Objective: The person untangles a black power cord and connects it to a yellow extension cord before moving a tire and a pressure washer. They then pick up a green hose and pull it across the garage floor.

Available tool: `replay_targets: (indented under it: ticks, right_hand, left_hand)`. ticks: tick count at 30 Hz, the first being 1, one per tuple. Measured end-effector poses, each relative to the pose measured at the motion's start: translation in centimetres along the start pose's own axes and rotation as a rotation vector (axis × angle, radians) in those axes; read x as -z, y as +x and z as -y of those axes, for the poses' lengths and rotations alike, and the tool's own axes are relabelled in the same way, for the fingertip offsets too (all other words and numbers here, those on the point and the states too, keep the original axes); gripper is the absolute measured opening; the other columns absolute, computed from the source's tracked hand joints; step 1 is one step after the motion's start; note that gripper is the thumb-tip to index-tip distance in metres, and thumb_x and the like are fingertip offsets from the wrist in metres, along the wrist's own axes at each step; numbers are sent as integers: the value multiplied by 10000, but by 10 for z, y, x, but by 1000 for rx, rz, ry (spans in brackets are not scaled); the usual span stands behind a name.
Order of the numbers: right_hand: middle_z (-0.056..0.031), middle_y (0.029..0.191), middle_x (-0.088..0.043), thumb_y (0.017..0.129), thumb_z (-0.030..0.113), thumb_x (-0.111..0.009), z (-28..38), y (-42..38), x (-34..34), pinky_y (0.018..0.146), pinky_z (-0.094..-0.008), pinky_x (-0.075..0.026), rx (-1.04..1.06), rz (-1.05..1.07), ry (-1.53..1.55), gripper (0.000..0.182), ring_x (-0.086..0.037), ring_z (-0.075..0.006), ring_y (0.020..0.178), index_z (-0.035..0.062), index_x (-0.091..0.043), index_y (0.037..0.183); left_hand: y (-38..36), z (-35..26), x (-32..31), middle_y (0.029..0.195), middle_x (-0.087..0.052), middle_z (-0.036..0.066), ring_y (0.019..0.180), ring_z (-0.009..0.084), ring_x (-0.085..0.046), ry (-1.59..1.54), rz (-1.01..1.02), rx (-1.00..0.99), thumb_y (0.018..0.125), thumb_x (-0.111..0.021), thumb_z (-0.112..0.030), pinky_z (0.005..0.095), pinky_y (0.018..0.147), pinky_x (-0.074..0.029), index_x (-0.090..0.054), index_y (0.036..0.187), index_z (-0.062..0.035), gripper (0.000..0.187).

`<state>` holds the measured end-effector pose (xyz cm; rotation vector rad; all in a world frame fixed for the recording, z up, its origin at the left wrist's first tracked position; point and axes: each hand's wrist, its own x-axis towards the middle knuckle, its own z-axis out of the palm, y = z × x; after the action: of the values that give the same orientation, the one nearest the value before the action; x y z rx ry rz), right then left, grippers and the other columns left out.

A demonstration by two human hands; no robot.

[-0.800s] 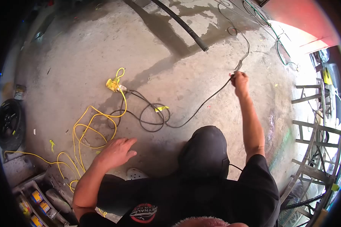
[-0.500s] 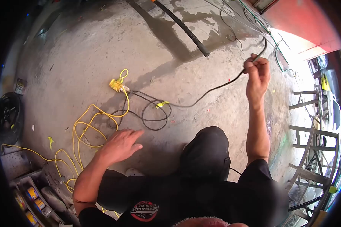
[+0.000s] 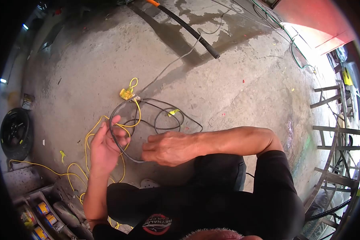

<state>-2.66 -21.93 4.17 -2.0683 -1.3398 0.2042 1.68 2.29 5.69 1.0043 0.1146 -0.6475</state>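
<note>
A black cable [image 3: 127, 155] bends in a loop between my two hands. My right hand [image 3: 168, 148] is closed around it, knuckles up, in front of my knees. My left hand [image 3: 108, 146] is turned palm inward with fingers apart, and the cable passes across it between thumb and fingers. Beyond the hands, a yellow connector [image 3: 127, 94] lies on the floor, joined to a yellow cord [image 3: 86, 150]. More black cable lies in loose coils to its right, with a yellow-green tag [image 3: 173, 113] on it. One cable length runs away toward the far side.
A thick black hose [image 3: 188, 29] with an orange part lies ahead. A wheel [image 3: 16, 134] and a tray of small boxes [image 3: 44, 208] are at the left. Metal stands [image 3: 336, 130] line the right side, and a green hose [image 3: 294, 52] lies near a red panel [image 3: 308, 18].
My right hand has come down and left from the far right, bringing the cable toward my left hand. My left hand has turned and lifted beside it. The cable's long length has swung left.
</note>
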Motion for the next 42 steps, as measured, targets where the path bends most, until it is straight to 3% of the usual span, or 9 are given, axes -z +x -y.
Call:
replay_targets:
  ticks: [5,6,16,21,24,28,34,38,42]
  right_hand:
    - [-136,1045,-530,788,114,-602,-16,-7,-15,822,-403,-517,-178,33,-232,261,-550,-319,996,30,-555,1030]
    - [-153,1105,-497,799,118,-608,-23,-8,-21,813,-378,-514,-194,41,-279,481,-516,-319,1024,28,-526,1264]
    - [-153,1095,-523,827,184,-659,-41,-12,-4,853,-421,-502,-458,-36,-202,351,-552,-356,1003,38,-586,1137]
    - [-153,1081,-546,830,206,-669,-44,-9,-5,858,-433,-496,-417,-27,-107,380,-552,-350,1019,42,-583,1163]
    - [-144,1064,-573,836,213,-666,-41,-7,1,863,-439,-489,-443,63,-99,376,-562,-357,1010,40,-589,1161]
    - [-139,1048,-602,842,233,-667,-39,-13,3,856,-444,-490,-554,275,-94,331,-570,-348,1022,39,-627,1106]
    - [-156,1026,-618,844,241,-667,-40,-14,2,853,-442,-485,-560,296,-108,295,-584,-347,1014,29,-639,1048]
    - [-188,1005,-611,842,244,-671,-48,-18,-2,838,-446,-490,-487,292,-92,293,-589,-359,1003,8,-627,1010]
    - [-189,984,-611,839,254,-674,-44,-21,-2,832,-449,-494,-499,301,-79,326,-596,-369,986,-12,-614,1017]
  left_hand:
    - [-18,-29,22,719,-467,-23,629,97,-453,106,-175,-364,1006,-457,-231,307,771,-453,-531,1197,-13,299]
    - [-21,-40,34,700,-426,-30,620,96,-423,89,-227,-451,1004,-468,-218,308,777,-440,-536,1183,-16,279]
    - [-112,-118,139,828,-470,44,754,169,-450,-44,-124,-1097,982,-500,-167,352,919,-405,-500,1193,38,294]
    - [-106,-107,130,858,-525,23,764,159,-493,-47,-568,-1007,952,-567,-190,315,912,-423,-492,1243,26,370]
    - [-78,-92,127,794,-505,3,671,112,-441,-51,-374,-787,962,-539,-187,282,735,-442,-521,1205,27,324]
    - [-49,-66,93,660,-449,-31,578,78,-387,739,-557,-390,971,-503,-224,258,573,-383,-608,1078,7,275]
    - [-31,-35,87,711,-555,34,637,147,-505,1430,-286,-19,964,-522,-238,281,622,-430,-632,1004,-6,260]
    - [-17,2,100,793,-609,201,738,410,-551,1652,-96,-155,905,-556,-170,443,679,-445,-591,943,-26,153]
    - [-6,14,74,885,-618,202,887,401,-580,1719,118,-74,895,-564,-164,474,777,-452,-599,948,-17,161]
